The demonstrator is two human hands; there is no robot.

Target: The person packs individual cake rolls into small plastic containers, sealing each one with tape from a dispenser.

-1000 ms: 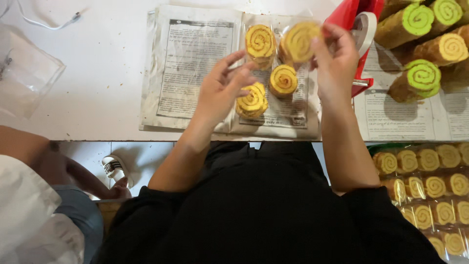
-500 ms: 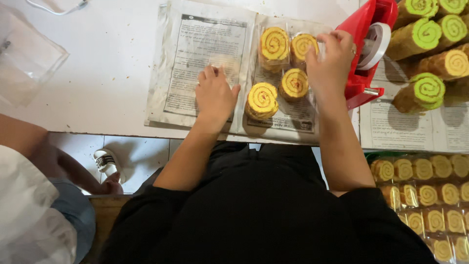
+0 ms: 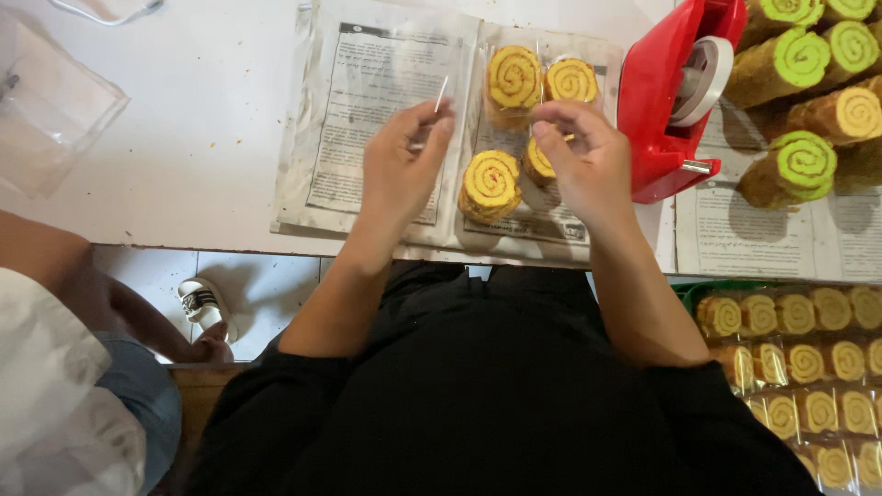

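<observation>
Clear bag [image 3: 542, 138] of four swirl slices lies flat on the newspaper [image 3: 386, 119], just left of the red tape dispenser [image 3: 657, 101]. Slices are round, spongy-looking, yellow with brown spirals; two sit at the far end of the bag, two at the near end. The film is glossy and thin.

Left hand [image 3: 400, 170], just left of the bag, pinches a short strip of clear tape [image 3: 441, 94] between thumb and fingertips; the strip stands up, thin and pale. Right hand [image 3: 588, 161] hovers over the bag's right side, fingers curled and drawn together over one near slice; whether it grips anything I cannot tell.

Step, as I judge it: sealing the packed bag with tape. The next move seems to call for holding the film flap flat and laying the strip across it without creasing.

Right of the dispenser: uncut rolls [image 3: 799, 87], cylinders with green or yellow spiral ends and brown crusts, on more newspaper. Below them, past the table [image 3: 184, 165] edge, a crate of bagged slices [image 3: 808, 367]. Far left of the bag, a clear plastic box [image 3: 46, 119]; another person's arm [image 3: 83, 294] lower left.
</observation>
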